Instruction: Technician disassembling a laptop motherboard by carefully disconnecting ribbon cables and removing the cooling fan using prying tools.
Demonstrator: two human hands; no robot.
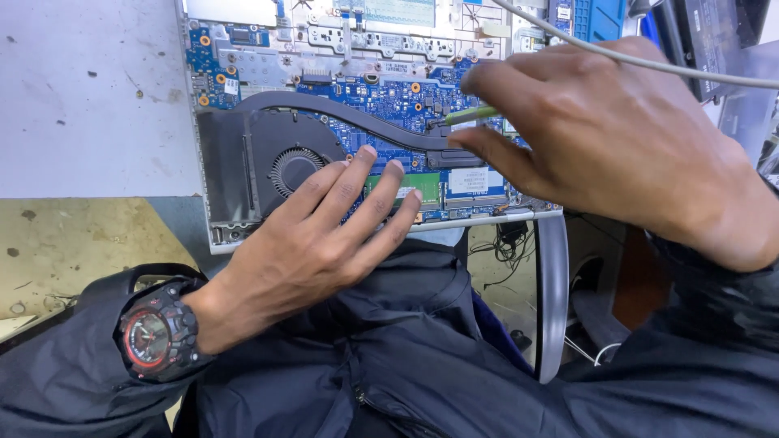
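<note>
An opened laptop [243, 73] lies upside down on the bench, showing its blue circuit board, a black fan [294, 166] and a dark curved heat pipe [341, 109]. My left hand [324, 235] rests flat on the laptop's near edge, fingers spread over the green memory module [426, 188], holding nothing. A red and black wristwatch [154, 334] sits on that wrist. My right hand [600, 142] pinches a thin green-handled tool [471, 114] whose tip touches the board beside the heat pipe.
A grey-white worktop [89, 97] lies left of the laptop. A white cable [649, 65] crosses above my right hand. Dark devices [714, 32] stand at the top right. A grey chair armrest [552, 300] and tangled wires lie below the bench edge.
</note>
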